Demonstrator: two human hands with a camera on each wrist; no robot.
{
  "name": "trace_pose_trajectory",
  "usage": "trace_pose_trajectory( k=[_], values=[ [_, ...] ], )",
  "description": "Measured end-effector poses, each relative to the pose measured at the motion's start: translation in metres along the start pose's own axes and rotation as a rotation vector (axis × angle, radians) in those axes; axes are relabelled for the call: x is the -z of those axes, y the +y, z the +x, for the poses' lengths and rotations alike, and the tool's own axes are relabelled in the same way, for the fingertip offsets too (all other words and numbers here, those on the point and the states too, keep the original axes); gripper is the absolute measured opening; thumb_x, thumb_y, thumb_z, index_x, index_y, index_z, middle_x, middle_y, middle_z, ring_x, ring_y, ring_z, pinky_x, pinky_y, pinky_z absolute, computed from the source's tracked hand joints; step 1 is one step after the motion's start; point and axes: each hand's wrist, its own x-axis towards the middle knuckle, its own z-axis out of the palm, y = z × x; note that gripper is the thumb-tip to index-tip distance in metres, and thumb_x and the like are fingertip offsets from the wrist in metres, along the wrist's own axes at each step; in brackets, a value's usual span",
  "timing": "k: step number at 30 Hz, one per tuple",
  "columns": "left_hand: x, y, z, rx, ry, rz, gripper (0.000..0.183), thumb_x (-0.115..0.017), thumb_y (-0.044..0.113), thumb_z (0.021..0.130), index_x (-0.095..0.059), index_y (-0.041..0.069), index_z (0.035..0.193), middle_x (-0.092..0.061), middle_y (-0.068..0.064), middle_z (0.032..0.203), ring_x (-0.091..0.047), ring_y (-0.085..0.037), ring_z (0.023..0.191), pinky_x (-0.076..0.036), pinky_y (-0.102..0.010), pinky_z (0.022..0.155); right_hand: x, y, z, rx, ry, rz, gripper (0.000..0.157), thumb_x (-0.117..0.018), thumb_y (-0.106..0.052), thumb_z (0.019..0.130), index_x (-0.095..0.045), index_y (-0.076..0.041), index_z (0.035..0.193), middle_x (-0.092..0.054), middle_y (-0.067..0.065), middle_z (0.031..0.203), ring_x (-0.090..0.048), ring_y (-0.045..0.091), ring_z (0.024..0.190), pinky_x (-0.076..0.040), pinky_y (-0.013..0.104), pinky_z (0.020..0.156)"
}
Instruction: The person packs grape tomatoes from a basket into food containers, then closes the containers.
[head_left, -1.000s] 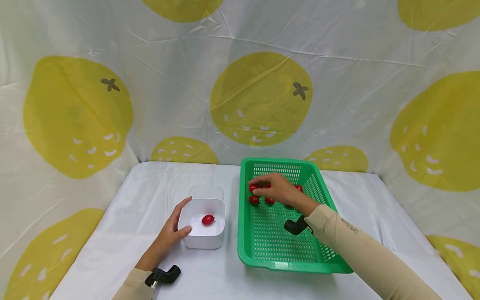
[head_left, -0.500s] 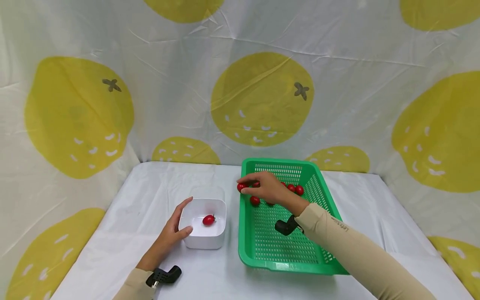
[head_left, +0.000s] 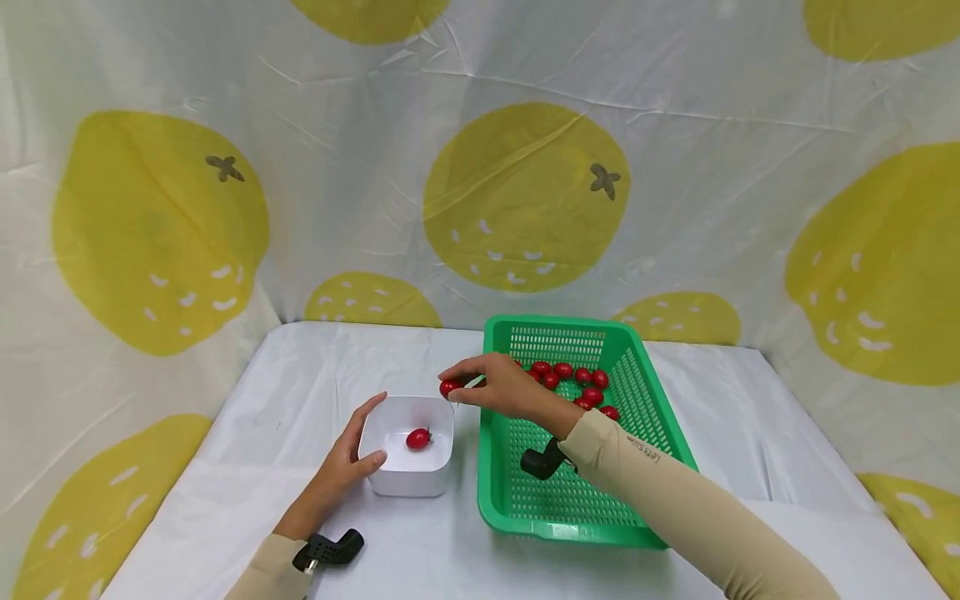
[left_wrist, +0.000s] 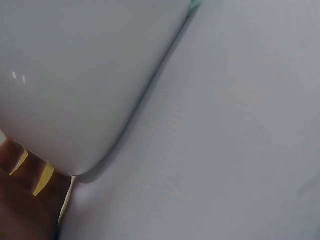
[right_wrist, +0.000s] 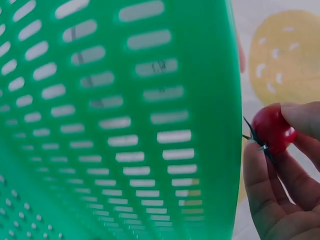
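In the head view my left hand (head_left: 347,457) holds a small white square container (head_left: 408,483) from its left side, thumb at the near rim and fingers along the far left. One cherry tomato (head_left: 417,438) lies inside it. My right hand (head_left: 498,387) pinches another cherry tomato (head_left: 449,388) between thumb and fingers, just beyond the container's far right corner. The right wrist view shows the green stem on this held cherry tomato (right_wrist: 274,129). Below my right forearm is a green plastic basket (head_left: 551,531), with several cherry tomatoes (head_left: 563,370) towards its back.
The container and basket stand side by side on a white cloth (head_left: 330,358), a narrow gap between them. The basket's raised green wall (right_wrist: 210,100) fills much of the right wrist view. Behind hangs a white sheet (head_left: 360,183) printed with yellow fruit.
My right hand has lifted a cherry tomato from the basket and carried it left, over the basket's rim, towards the white container. The left hand has stayed in place.
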Motion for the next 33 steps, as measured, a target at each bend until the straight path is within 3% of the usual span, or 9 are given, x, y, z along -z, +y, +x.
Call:
trace_pose_trajectory(
  k=[12, 29, 33],
  values=[
    [-0.002, -0.001, 0.001, 0.016, -0.010, -0.036, 0.074, -0.054, 0.008, 0.088, -0.022, 0.024, 0.153, -0.024, -0.021, 0.151, -0.026, -0.040, 0.134, -0.038, -0.037, 0.103, -0.020, 0.000, 0.005, 0.022, -0.095, 0.059, 0.028, -0.069, -0.019, 0.089, -0.071, -0.015, 0.117, -0.070, -0.005, 0.105, -0.063, 0.008, 0.095, -0.053, 0.021, 0.079],
    [0.000, -0.004, 0.000, 0.006, 0.000, -0.014, 0.076, -0.054, 0.009, 0.088, -0.021, 0.026, 0.154, -0.019, -0.021, 0.154, -0.022, -0.041, 0.137, -0.034, -0.030, 0.105, -0.028, 0.005, 0.003, 0.058, -0.120, 0.069, 0.028, -0.071, -0.024, 0.089, -0.071, -0.019, 0.116, -0.070, -0.008, 0.107, -0.062, 0.005, 0.097, -0.053, 0.021, 0.080],
    [0.001, -0.003, 0.001, -0.001, -0.005, -0.008, 0.076, -0.054, 0.008, 0.088, -0.020, 0.025, 0.154, -0.019, -0.022, 0.154, -0.022, -0.043, 0.136, -0.035, -0.034, 0.105, -0.028, 0.007, 0.003, 0.074, -0.115, 0.064, 0.029, -0.070, -0.025, 0.089, -0.071, -0.019, 0.117, -0.070, -0.008, 0.109, -0.062, 0.004, 0.098, -0.053, 0.023, 0.081]
  ],
)
